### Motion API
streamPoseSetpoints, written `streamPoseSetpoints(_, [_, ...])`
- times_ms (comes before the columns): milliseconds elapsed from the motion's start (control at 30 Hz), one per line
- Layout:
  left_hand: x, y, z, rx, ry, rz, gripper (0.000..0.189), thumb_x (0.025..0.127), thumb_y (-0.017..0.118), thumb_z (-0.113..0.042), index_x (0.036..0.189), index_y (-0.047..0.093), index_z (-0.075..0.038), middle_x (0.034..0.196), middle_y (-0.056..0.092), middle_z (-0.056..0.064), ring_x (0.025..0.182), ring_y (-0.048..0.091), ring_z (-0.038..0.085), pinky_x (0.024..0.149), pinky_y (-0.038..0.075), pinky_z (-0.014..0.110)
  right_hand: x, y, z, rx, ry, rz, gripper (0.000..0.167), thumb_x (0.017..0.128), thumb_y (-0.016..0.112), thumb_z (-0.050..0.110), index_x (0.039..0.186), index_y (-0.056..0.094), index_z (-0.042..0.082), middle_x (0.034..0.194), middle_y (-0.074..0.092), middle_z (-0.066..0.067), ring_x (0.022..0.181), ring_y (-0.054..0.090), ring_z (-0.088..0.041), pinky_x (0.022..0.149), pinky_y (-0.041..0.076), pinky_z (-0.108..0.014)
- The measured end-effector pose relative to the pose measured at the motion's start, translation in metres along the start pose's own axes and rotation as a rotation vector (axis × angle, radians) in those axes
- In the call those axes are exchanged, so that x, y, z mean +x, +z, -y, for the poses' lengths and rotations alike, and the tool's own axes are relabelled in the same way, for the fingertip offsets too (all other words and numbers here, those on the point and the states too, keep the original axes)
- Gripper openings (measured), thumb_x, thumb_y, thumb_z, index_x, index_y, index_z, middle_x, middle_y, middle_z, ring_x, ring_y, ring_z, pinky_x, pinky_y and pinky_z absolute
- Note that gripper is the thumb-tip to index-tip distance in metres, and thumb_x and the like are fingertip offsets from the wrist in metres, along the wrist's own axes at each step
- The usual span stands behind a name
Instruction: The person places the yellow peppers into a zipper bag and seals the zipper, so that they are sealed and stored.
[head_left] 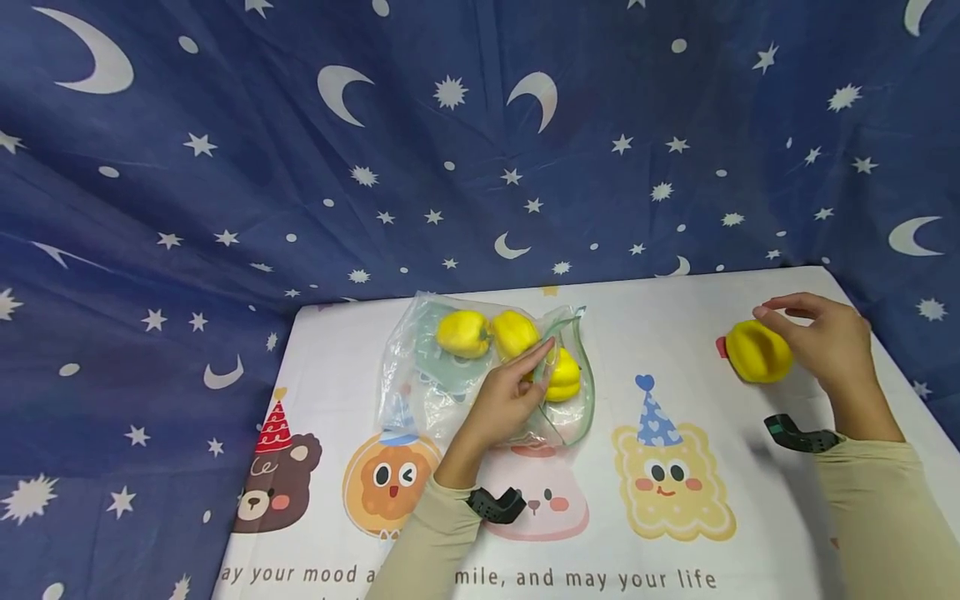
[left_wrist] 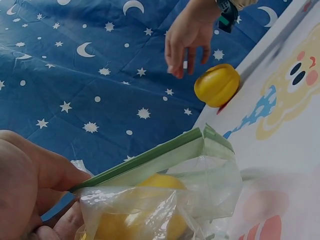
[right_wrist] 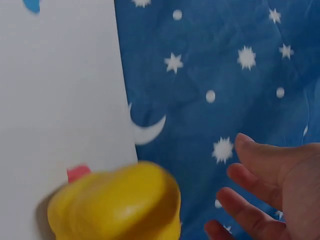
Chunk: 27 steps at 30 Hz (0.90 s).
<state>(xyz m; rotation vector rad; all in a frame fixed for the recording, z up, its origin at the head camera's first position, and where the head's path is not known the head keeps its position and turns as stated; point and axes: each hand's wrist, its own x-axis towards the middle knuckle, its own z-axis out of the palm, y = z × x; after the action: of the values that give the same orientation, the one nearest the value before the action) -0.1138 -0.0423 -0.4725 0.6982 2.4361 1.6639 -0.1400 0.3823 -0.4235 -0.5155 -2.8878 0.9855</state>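
Observation:
A clear zip bag with a green-edged mouth lies on the table, its mouth to the right. Inside it are three yellow bell peppers, one close to the mouth. My left hand pinches the bag's green zip edge between thumb and fingers, holding the mouth apart. Further right, a single yellow bell pepper sits on the table. Beside it my right hand hovers with loosely bent fingers, a gap showing between them and the pepper in the right wrist view.
A white tablecloth printed with cartoon figures and lettering covers the table. Dark blue cloth with moons and stars hangs behind and at both sides. The lone pepper stands near the table's right edge.

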Motion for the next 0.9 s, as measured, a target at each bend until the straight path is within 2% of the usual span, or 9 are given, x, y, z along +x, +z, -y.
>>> streamPoseSetpoints(133, [0.0,0.0,0.0,0.004,-0.001,-0.004,0.055,0.101,0.057,-0.012,0.155,0.046,-0.019,0.16,0.043,-0.006,0.057,0.041,0.003,0.058,0.047,0.018,0.005,-0.006,-0.013,-0.026,0.029,0.061,0.075,0.097,0.055,0.062,0.14,0.058,0.001,0.149,0.046,-0.034,0.135,0.036,-0.057,0.103,0.032,-0.074])
streamPoseSetpoints(200, [0.0,0.0,0.0,0.002,-0.004,-0.007,0.055,0.101,0.058,-0.012,0.155,0.046,-0.019,0.16,0.043,-0.007,0.077,0.057,0.002,0.067,0.052,0.017,0.008,-0.008,-0.018,-0.026,0.06,0.104,0.078,0.096,0.054,0.064,0.145,0.054,0.003,0.154,0.04,-0.034,0.136,0.035,-0.058,0.104,0.034,-0.075])
streamPoseSetpoints(300, [0.0,0.0,0.0,0.0,-0.007,-0.008,0.055,0.101,0.058,-0.013,0.155,0.047,-0.02,0.16,0.043,-0.008,0.1,0.059,0.002,0.077,0.054,0.017,0.01,-0.01,-0.024,-0.034,0.1,0.162,0.083,0.095,0.054,0.066,0.149,0.049,0.004,0.156,0.034,-0.037,0.136,0.034,-0.06,0.103,0.034,-0.077])
streamPoseSetpoints(367, [0.0,-0.001,0.0,-0.004,-0.006,-0.006,0.055,0.101,0.058,-0.013,0.155,0.047,-0.02,0.16,0.044,-0.007,0.084,0.058,0.003,0.072,0.053,0.017,0.012,-0.01,-0.028,-0.04,0.116,0.189,0.086,0.094,0.055,0.068,0.151,0.047,0.004,0.157,0.031,-0.037,0.136,0.033,-0.061,0.103,0.033,-0.078])
streamPoseSetpoints(433, [0.0,0.0,0.0,-0.006,-0.005,-0.003,0.055,0.102,0.057,-0.013,0.155,0.046,-0.019,0.16,0.043,-0.007,0.064,0.046,0.004,0.064,0.05,0.018,0.014,-0.009,-0.032,-0.037,0.127,0.219,0.09,0.092,0.055,0.07,0.153,0.044,0.004,0.158,0.028,-0.038,0.136,0.031,-0.062,0.103,0.031,-0.079])
streamPoseSetpoints(533, [0.0,0.0,0.0,-0.007,0.0,0.0,0.055,0.102,0.057,-0.013,0.155,0.046,-0.018,0.161,0.043,-0.005,0.053,0.033,0.005,0.06,0.048,0.019,0.016,-0.008,-0.039,-0.017,0.146,0.265,0.096,0.091,0.055,0.073,0.155,0.039,0.004,0.16,0.022,-0.038,0.137,0.027,-0.062,0.104,0.027,-0.081])
streamPoseSetpoints(633, [0.0,0.0,-0.001,-0.004,-0.002,0.003,0.054,0.102,0.058,-0.014,0.155,0.046,-0.019,0.161,0.043,-0.004,0.057,0.04,0.004,0.063,0.049,0.018,0.018,-0.006,-0.046,0.018,0.155,0.301,0.098,0.09,0.055,0.073,0.157,0.035,0.004,0.162,0.017,-0.038,0.138,0.022,-0.062,0.106,0.022,-0.082])
streamPoseSetpoints(800, [0.0,0.0,-0.001,-0.001,-0.004,0.0,0.055,0.102,0.058,-0.013,0.155,0.046,-0.02,0.16,0.044,-0.005,0.084,0.057,0.003,0.068,0.052,0.018,0.018,-0.001,-0.049,0.056,0.116,0.299,0.096,0.092,0.058,0.069,0.157,0.033,0.002,0.162,0.019,-0.037,0.139,0.019,-0.061,0.107,0.02,-0.082])
streamPoseSetpoints(900, [-0.001,0.0,-0.001,0.003,-0.007,-0.001,0.055,0.101,0.058,-0.012,0.155,0.046,-0.018,0.16,0.044,-0.006,0.067,0.05,0.002,0.061,0.048,0.017,0.017,0.001,-0.048,0.074,0.09,0.294,0.094,0.093,0.058,0.066,0.155,0.035,-0.001,0.161,0.022,-0.037,0.138,0.022,-0.061,0.107,0.028,-0.079])
